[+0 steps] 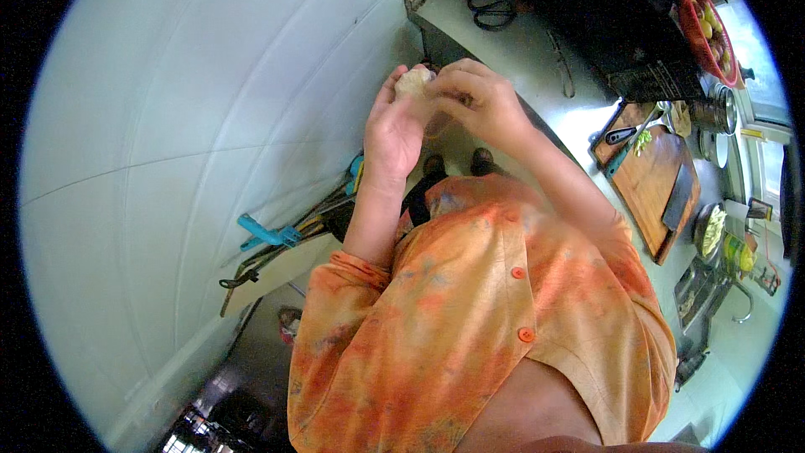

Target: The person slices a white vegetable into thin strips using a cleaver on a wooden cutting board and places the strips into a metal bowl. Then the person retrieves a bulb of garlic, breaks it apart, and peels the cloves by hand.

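Note:
In the upper middle of the head view, my left hand (397,132) is turned palm up. On its fingers rests a small, pale, lumpy piece that looks like dough (413,83). Curled fingers of my right hand (481,97) meet the lump's right side, and its thumb points towards the left palm. Whether the right fingers pinch the lump cannot be made out. Both hands are held in front of my body, close to the corner of the counter (440,19).
A wooden cutting board (641,195) on the counter at right bears a cleaver (677,198), utensils and chopped greens (643,142). Beyond stand a red basket (692,31) of produce and a sink (692,296). A tiled wall (157,107) runs along the left, with blue-ended cleaning tools (270,233) leaning there.

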`<state>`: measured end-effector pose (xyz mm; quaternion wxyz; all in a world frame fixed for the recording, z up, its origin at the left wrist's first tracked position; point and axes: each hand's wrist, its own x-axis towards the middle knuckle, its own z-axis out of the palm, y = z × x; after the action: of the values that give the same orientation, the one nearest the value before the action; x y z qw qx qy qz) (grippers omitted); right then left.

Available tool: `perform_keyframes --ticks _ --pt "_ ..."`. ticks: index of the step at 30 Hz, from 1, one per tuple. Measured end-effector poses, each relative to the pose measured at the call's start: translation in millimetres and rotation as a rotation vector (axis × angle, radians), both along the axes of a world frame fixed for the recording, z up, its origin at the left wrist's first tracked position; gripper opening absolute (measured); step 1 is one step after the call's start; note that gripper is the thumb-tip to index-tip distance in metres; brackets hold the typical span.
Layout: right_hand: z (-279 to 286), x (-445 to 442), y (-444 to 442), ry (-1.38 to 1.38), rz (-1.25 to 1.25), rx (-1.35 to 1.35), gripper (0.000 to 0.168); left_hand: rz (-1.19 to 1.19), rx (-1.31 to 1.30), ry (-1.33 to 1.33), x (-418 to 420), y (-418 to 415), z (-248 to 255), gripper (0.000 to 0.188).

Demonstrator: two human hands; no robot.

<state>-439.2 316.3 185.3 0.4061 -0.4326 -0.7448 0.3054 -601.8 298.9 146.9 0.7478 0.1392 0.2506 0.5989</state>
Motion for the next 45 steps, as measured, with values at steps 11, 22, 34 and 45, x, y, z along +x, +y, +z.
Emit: perform_keyframes --ticks 11,22,34,45 --pt "-14.1 15.4 11.4 0.164 -0.163 -0.018 0.016 0.152 0.187 0.202 34.6 10.1 11.1 0.042" --pt "-62.4 -1.2 61.6 0.196 -0.212 -0.257 0.016 0.198 0.073 -0.07 -13.3 12.1 1.5 0.037" --pt "-32.5 -28.1 73.4 0.203 0.175 -0.55 0.033 0.102 0.068 0.108 -46.7 14.3 -11.7 0.042" --pt "-2.5 -29.8 66.7 0.128 0.251 -0.496 0.042 0.082 0.094 0.258 -31.6 29.0 1.4 0.051"
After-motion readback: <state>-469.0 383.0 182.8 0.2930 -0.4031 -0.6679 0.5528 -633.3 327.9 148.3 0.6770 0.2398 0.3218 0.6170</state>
